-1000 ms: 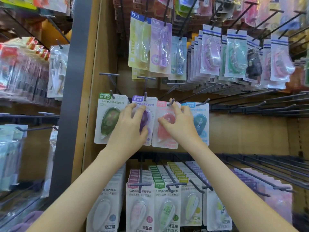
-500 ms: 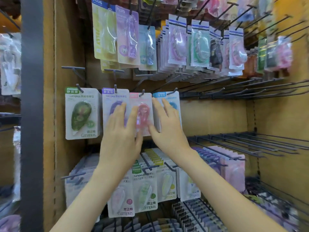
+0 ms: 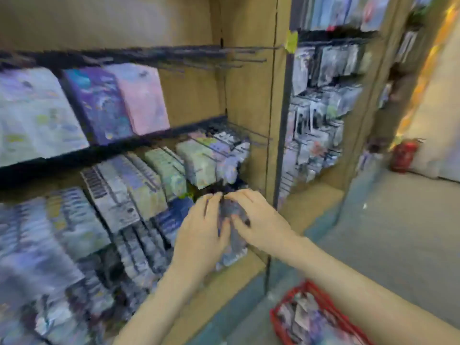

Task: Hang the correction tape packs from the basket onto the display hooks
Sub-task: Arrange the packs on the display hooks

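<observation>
Head, pack [image 3: 234, 236] between left hand [image 3: 202, 231], right hand [image 3: 260, 220]

Hanging packs [image 3: 139, 190] crowd the left; the wooden divider [image 3: 249, 95] stands just right of them. Beyond it, open floor [image 3: 398, 232], with the red basket [image 3: 321, 295] near.

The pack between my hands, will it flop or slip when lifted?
Probably light: the pack looks thin and flat between the left hand and right hand. Likely fairly stiff, as no sag shows. Blur hides how slippery it is.
</observation>
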`<state>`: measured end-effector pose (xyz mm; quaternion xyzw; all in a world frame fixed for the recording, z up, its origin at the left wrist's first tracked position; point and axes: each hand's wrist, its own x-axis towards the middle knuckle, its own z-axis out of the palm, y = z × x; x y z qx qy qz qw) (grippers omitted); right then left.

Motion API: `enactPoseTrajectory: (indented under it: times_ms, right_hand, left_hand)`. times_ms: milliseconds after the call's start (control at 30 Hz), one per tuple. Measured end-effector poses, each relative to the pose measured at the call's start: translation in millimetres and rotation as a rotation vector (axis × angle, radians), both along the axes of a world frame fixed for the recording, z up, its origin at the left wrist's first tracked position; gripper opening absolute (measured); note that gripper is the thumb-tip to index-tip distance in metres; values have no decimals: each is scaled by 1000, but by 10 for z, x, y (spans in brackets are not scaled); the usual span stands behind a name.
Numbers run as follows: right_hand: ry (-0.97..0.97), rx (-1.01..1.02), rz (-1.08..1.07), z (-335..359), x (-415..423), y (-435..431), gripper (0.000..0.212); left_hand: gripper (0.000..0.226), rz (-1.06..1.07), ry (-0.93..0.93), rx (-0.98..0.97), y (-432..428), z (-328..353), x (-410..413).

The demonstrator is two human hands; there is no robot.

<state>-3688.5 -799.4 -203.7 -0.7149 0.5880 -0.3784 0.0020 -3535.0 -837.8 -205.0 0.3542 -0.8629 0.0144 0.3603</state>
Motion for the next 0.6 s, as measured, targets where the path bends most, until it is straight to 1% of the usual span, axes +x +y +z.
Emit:
enactPoseTrajectory:
  times_ms: [67, 167, 267, 333, 400, 500, 567, 600]
  right_hand:
    - [-37, 117, -75, -501, -462, 215, 41]
    - [-138, 286, -175, -1276, -1056, 473, 40]
    - [-223, 470, -284, -2074, -1578, 655, 41]
    - [-271, 596, -357, -2557, -1923, 718, 41]
    - [-319, 707, -420, -3005, -2258, 798, 39]
    - [-378, 849, -586, -3661, -2806, 879, 42]
    - [-366, 939, -683, -3964, -3014, 1016, 48]
    - [-372, 1014, -714, -4199, -3142, 1074, 45]
  left_hand:
    - [45, -34, -44, 155, 150, -517, -463]
    - [46, -54, -146, 483, 365, -1247, -989]
    - [41, -51, -277, 666, 403, -1992, -1409]
    - [44, -46, -393, 811, 330, -2465, -1669]
    - [49, -41, -551, 944, 210, -2890, -1899]
    - [49, -39, -697, 1022, -114, -3494, -2308]
    - [48, -64, -758, 1038, -242, -3739, -2475]
    - [47, -63, -772, 1063, -313, -3884, -2590]
